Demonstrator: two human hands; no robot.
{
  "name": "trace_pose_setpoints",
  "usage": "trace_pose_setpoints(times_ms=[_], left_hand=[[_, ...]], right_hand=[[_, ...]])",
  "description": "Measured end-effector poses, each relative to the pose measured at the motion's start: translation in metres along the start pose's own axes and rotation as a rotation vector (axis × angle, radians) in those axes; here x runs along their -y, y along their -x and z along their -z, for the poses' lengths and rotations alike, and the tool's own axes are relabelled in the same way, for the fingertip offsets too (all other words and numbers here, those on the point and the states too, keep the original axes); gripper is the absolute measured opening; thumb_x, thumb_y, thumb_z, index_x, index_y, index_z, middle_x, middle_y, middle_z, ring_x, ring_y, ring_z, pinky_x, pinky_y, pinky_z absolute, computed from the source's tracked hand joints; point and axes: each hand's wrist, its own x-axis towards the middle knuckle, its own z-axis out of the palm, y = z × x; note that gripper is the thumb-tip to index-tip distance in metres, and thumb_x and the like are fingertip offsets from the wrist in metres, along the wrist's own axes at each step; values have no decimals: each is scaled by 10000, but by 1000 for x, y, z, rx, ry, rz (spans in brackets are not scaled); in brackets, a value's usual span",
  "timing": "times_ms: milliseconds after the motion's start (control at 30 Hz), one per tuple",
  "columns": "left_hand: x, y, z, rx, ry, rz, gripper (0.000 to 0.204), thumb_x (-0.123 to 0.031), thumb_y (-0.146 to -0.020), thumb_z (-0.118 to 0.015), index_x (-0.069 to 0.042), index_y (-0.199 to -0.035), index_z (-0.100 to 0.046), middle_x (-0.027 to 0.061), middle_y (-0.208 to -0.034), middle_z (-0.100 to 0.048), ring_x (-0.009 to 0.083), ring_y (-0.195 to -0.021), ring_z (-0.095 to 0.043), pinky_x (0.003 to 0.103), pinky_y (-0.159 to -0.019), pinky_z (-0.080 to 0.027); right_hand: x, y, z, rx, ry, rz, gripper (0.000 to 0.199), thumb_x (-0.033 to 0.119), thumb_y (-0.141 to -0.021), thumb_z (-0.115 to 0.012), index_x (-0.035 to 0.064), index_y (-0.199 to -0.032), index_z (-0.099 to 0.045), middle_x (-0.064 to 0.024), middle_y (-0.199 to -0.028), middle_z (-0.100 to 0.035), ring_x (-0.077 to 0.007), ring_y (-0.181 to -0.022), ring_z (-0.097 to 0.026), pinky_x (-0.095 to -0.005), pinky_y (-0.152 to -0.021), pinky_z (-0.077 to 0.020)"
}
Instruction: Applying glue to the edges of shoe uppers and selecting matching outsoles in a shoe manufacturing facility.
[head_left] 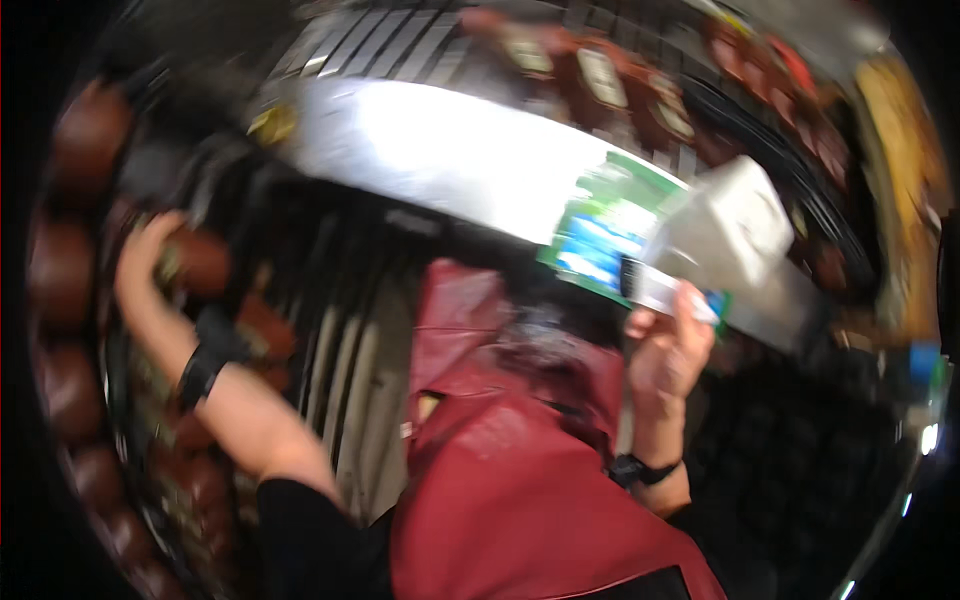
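Observation:
The view is smeared by motion. At the left, my left hand (145, 262) curves round a rounded brown piece that looks like a leather shoe (202, 262); its fingertips are partly hidden. To the right, my right hand (672, 350) is closed on a small white tube-like thing with a black end (655, 287), its exact kind blurred. Just beyond that hand a green packet with blue and white patches (608, 235) lies at the edge of a shiny metal tabletop (430, 140). Beside the packet stands a white box-like block (735, 215).
Rows of brown shoe-like pieces (68, 270) line the far left. More brown pieces with pale oval patches (600, 78) sit beyond the tabletop, near slatted metal bars (385, 40). A red apron (520, 480) covers my front. A yellowish upright piece (895, 170) stands far right.

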Motion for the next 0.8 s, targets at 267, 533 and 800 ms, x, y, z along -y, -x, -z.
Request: trace_pose_setpoints(times_ms=[267, 533, 800], left_hand=[[-146, 61, -127, 255, 344, -307, 309, -51, -961, -546, -3, -1224, -702, 118, -1218, -693, 246, -1149, -649, 374, -1040, -496], [-257, 102, -183, 532, 490, -73, 353, -9, -974, -613, 18, -1326, -622, 169, -1336, -666, 277, -1250, -625, 429, -1099, -480], [-143, 158, -267, 206, 479, -546, 494, -20, -989, -688, -33, -1420, -448, 227, -1417, -644, 378, -1294, -629, 502, -1104, -487]], right_hand=[[1, -24, 53, -187, 396, 394, 161, 64, -1001, -753, -53, -1108, -725, -90, -877, -736, -125, -638, -679, -265, -564, -552], [-15, -31, 56, -108, 775, 480, 125, 57, -972, -770, -49, -1031, -739, -109, -840, -731, -190, -652, -682, -302, -577, -530], [7, -30, 32, -105, -203, -227, 196, 184, -1041, -708, -11, -1032, -688, -131, -854, -729, -190, -623, -693, -302, -516, -556]])
